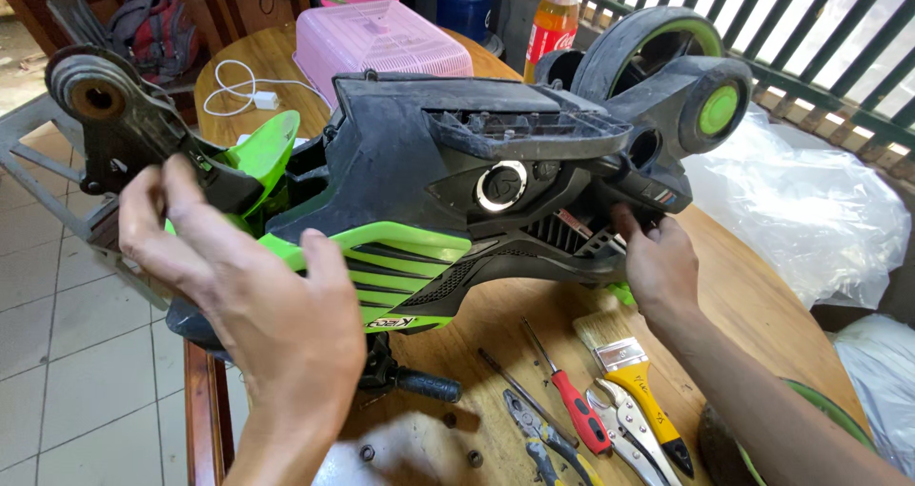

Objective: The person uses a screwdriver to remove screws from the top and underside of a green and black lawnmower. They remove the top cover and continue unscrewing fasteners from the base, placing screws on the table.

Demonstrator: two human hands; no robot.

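Fingers (172, 210) of the left hand (253, 305) spread apart and curl over the near end of a black-and-green ride-on toy (448, 181), which lies tipped on a round wooden table (753, 295); whether they grip it or only rest on it cannot be told. Just beyond those fingers sits the toy's grey metal bracket (105, 114). Across the body, the right hand (658, 262) presses its fingertips, held close together, into the dark grille on the toy's underside, below a black wheel with a green hub (715, 105). Nearer the camera than the right fingers lie a yellow-handled paintbrush (634, 376), a red-handled screwdriver (572, 405), locking pliers (624, 429) and a second pair of pliers (534, 434). Beyond the toy stand a pink plastic box (381, 33), a white cable (238, 86) and an orange drink bottle (553, 19). Clear plastic sheeting (810, 200) is bunched to the right.
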